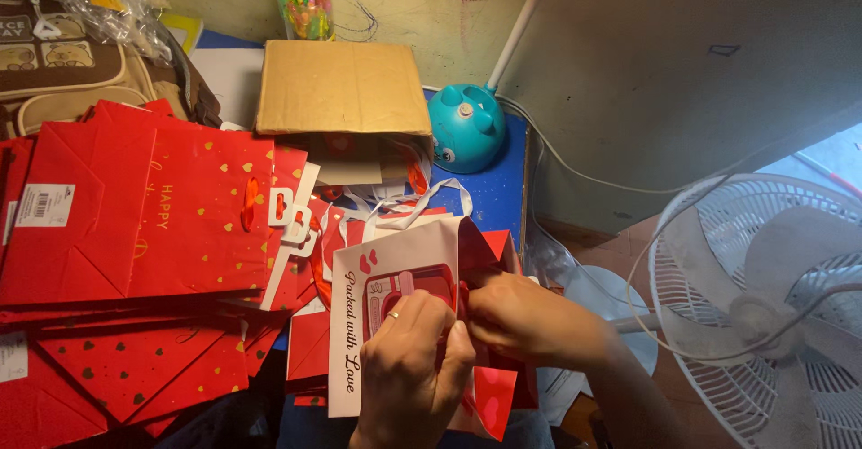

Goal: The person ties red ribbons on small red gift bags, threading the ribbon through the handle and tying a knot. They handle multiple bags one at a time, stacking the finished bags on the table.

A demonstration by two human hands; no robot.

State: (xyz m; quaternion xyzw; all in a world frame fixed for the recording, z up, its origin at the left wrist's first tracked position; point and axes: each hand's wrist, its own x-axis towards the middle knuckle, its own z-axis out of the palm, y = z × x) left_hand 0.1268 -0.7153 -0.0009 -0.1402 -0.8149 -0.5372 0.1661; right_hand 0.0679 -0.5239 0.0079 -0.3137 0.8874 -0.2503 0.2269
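- At centre foreground: pink-and-red gift bag [395,278], left hand [415,368] pinching its top edge.
- Right hand [521,319] closed on same edge; best kept taut, aligned.
- Flat red bags [144,206] stacked leftward.

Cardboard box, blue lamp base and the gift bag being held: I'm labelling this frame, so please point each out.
cardboard box [346,85], head view, top flap.
blue lamp base [465,127], head view, rounded dome.
gift bag [395,265], head view, pink front panel.
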